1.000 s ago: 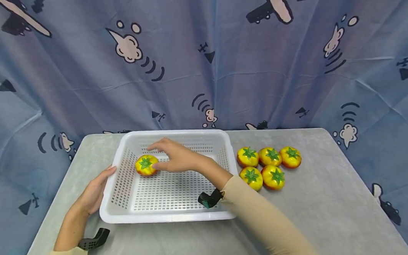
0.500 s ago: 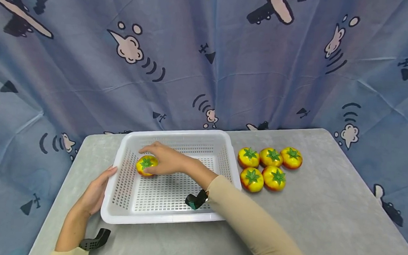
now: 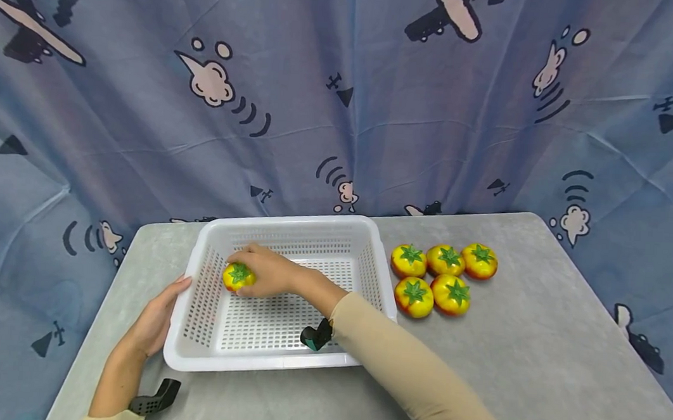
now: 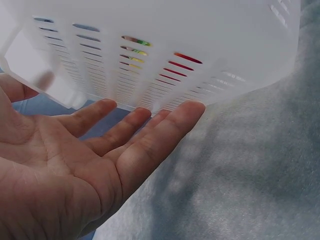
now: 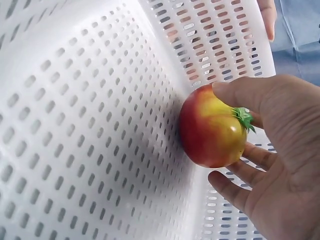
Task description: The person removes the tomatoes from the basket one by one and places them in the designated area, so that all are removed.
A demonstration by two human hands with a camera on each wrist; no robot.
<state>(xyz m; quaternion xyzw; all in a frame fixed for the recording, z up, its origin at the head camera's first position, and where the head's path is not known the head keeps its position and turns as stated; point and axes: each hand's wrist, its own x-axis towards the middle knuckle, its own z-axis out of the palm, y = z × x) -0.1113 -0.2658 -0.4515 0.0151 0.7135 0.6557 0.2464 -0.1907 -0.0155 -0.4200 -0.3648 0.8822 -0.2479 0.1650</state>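
A white perforated plastic basket (image 3: 283,359) stands on the table. Inside it, by its left wall, is a yellow-and-red tomato (image 3: 238,276) with a green star-shaped leaf top. My right hand (image 3: 267,272) holds this tomato (image 5: 210,127), thumb on one side and fingers on the other. Outside the basket, my left hand (image 3: 156,318) rests against the left side. In the left wrist view, the fingers of my left hand (image 4: 90,155) are nearly straight, with their tips at the basket wall (image 4: 200,30). Red and yellow show through its slots.
Several similar tomatoes (image 3: 414,296) sit in two rows on the grey table (image 3: 535,347), right of the basket. A blue patterned curtain (image 3: 319,95) hangs behind the table. Black wrist devices sit on both forearms, the right one (image 3: 316,334) over the basket.
My right hand has moved left and slightly down to the tomato in the basket, and its fingers have closed round it. The left hand stays at the basket's side.
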